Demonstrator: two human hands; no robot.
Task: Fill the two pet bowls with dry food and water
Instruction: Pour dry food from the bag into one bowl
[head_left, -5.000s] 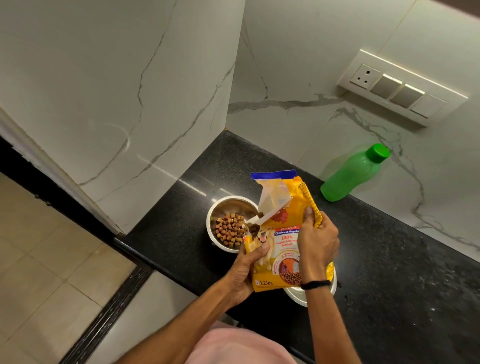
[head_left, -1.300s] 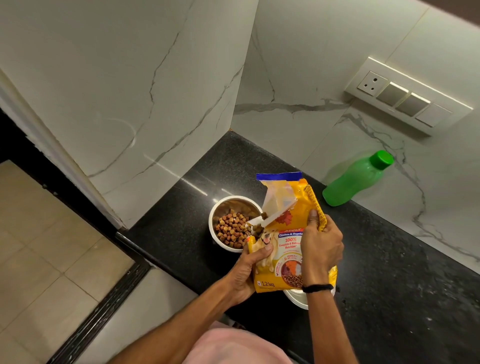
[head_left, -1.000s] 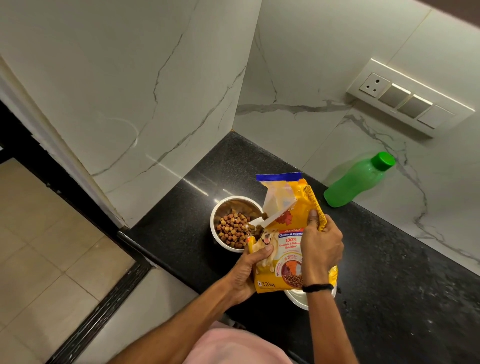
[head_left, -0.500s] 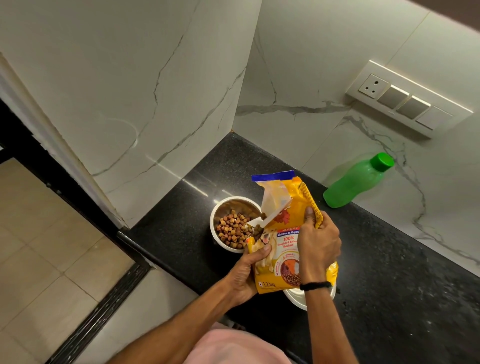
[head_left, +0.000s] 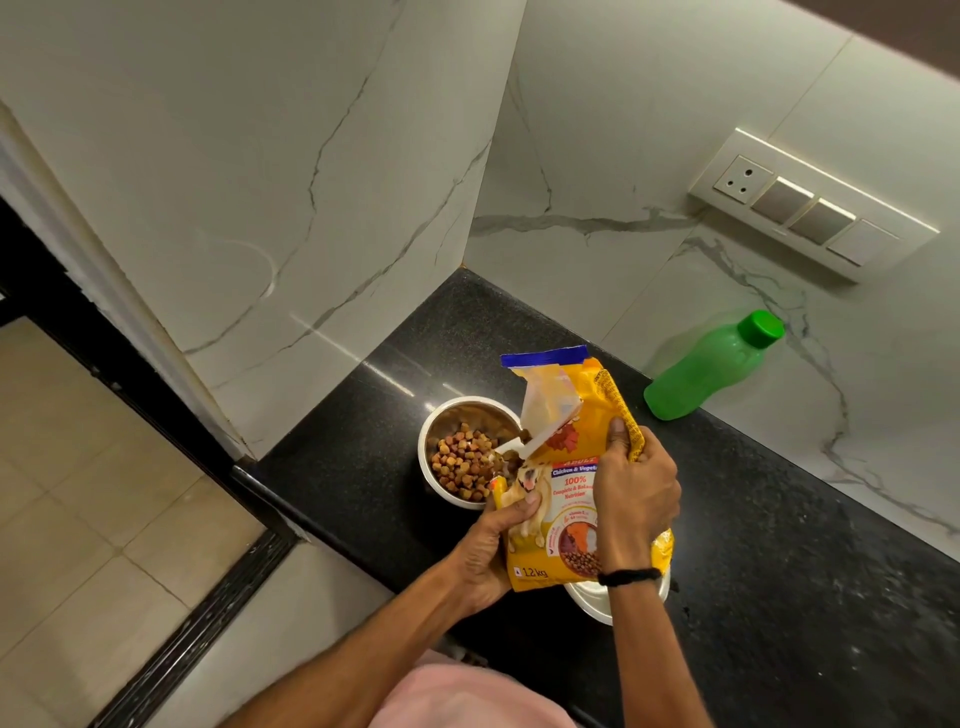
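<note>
Steel bowl (head_left: 464, 451) on black counter (head_left: 779, 545), near corner – holds heap of kibble (head_left: 464, 464), dry-food half well along. Yellow food bag (head_left: 566, 467) tilted, torn mouth over bowl rim; left hand (head_left: 491, 551) clamps lower edge, right hand (head_left: 636, 499) pinches upper side seam. Second bowl (head_left: 597, 603) mostly hidden under bag, contents cannot tell. Green bottle (head_left: 711, 366) capped, well apart – water step judged still left. Readable: "100% Complete & Balanced Nutrition", "1.2 kg", partial "Chicken & Vegeta…"; brand hidden.
</note>
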